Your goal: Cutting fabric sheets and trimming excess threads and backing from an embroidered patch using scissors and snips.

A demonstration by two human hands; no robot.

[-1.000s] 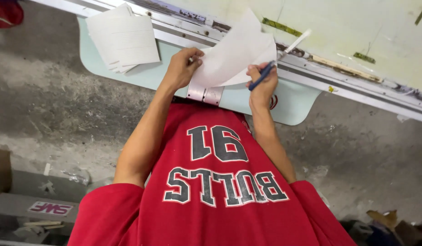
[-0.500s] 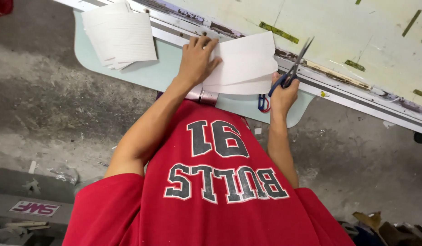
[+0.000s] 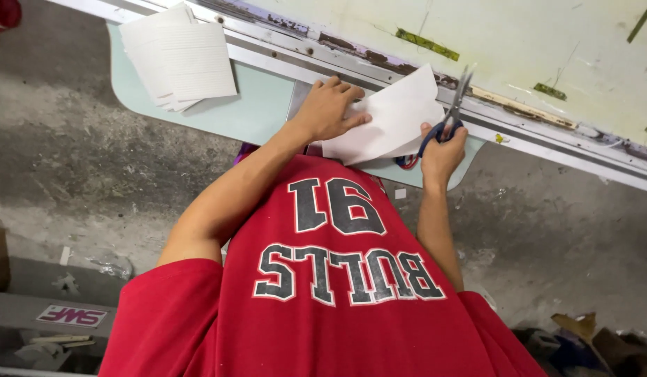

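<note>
Now left hand (image 3: 328,108) presses white sheet (image 3: 390,119) flat, grip released; right hand (image 3: 443,143) grasping scissors (image 3: 451,112).

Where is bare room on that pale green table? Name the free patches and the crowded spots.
Free: the pale green table between the paper stack and the left hand. Crowded: the near right end, where the left hand presses the white sheet and the right hand holds scissors at its edge.
</note>
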